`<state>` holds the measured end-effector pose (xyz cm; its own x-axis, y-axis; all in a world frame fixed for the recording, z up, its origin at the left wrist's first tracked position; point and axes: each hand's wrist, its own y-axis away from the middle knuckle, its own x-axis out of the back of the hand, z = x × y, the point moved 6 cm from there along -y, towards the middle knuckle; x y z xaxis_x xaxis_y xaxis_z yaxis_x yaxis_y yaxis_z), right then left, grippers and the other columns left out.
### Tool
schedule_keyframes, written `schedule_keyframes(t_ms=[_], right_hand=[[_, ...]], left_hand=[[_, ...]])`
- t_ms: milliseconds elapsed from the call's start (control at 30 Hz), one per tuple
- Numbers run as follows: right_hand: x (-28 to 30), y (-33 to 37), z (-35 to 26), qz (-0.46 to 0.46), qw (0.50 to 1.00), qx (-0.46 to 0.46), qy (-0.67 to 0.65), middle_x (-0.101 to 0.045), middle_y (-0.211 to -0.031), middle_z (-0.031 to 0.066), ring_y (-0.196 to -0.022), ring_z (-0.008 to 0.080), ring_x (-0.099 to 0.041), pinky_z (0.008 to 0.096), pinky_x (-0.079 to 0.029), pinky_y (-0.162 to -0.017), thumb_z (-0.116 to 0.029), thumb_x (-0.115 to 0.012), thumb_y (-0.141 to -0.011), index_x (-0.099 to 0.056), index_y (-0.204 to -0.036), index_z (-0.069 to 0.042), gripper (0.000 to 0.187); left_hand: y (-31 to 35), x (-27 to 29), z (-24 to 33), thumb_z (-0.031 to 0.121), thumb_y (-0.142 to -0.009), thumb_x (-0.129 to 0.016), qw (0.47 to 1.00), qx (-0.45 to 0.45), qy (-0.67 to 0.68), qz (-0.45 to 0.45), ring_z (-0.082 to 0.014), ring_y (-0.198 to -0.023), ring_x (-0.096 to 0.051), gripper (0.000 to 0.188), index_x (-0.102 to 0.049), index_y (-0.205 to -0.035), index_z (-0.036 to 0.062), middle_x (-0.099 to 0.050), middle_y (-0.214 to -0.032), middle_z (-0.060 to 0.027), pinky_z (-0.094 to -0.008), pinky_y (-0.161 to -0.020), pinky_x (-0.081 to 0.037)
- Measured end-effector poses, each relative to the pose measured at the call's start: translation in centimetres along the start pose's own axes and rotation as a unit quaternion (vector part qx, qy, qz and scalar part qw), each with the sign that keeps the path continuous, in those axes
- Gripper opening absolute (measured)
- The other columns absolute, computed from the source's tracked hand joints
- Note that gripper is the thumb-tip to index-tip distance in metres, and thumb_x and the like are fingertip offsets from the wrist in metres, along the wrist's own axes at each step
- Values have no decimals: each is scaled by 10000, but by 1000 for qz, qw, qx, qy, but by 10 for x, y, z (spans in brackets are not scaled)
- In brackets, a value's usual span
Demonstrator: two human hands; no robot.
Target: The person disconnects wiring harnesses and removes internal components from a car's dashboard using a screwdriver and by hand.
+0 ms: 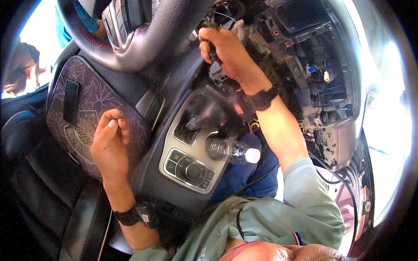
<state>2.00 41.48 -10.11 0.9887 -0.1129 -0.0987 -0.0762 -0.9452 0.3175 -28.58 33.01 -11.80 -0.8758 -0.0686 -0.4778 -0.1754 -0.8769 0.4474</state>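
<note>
Up by the opened dashboard (300,52), just right of the steering wheel (130,56), my right hand (228,54) is closed around something dark. Most of that object is hidden by my fingers, so its kind is unclear. My left hand (109,148) hovers over a dark patterned seat cushion (89,104). Its fingers are loosely bent, and nothing shows in them. A black phone-like slab (71,102) lies on the cushion, beyond that hand. Both wrists wear black bands.
A clear plastic bottle with a white cap (252,155) lies on the centre console (198,145), near the round control knob (193,171). Exposed brackets and loose wires with a pale connector (326,76) fill the dashboard opening. Another person (21,69) is outside at the left.
</note>
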Motion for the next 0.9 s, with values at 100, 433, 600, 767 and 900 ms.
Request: schedule_keyframes(t_ms=[100, 433, 600, 767, 900], right_hand=[[-13, 17, -8, -20, 999, 18, 41, -586, -626, 49, -538, 136, -547, 279, -423, -510, -227, -578, -885, -595, -774, -17, 238], [-30, 15, -32, 9, 973, 118, 200, -624, -654, 53, -588, 132, -548, 271, -411, -571, -292, -583, -861, -641, -716, -3, 328], [-44, 14, -31, -8, 998, 61, 27, -596, -617, 54, -522, 138, -511, 289, -375, -500, -243, -579, -858, -636, -693, 9, 307], [-26, 27, -11, 24, 999, 7, 39, -534, -565, 18, -503, 92, -467, 238, -329, -502, -300, -521, -907, -552, -612, -65, 378], [-8, 38, 4, 56, 997, -57, 4, -559, -603, 44, -486, 124, -490, 292, -367, -444, -230, -592, -855, -559, -683, -30, 266]], left_hand=[[-1, 0, -1, 214, -868, -563, 1000, 4, 9, -1, -98, -699, -472, 262, -565, -1035, 12, -528, -823, -22, -204, -596, -347], [2, -4, 1, 216, -873, -560, 1000, 10, -18, 6, -82, -708, -480, 247, -568, -1038, 33, -533, -826, 4, -197, -601, -349], [-1, -2, -2, 210, -870, -563, 1000, 12, -7, 2, -80, -713, -487, 242, -565, -1034, 33, -532, -823, 7, -197, -598, -348], [-3, 0, -5, 251, -864, -565, 999, 22, -24, -11, -107, -715, -463, 263, -532, -1033, 52, -489, -849, -15, -212, -582, -337], [1, -1, -5, 241, -869, -555, 998, 2, -62, -10, -104, -700, -469, 253, -522, -1018, 39, -491, -831, -20, -206, -567, -336]])
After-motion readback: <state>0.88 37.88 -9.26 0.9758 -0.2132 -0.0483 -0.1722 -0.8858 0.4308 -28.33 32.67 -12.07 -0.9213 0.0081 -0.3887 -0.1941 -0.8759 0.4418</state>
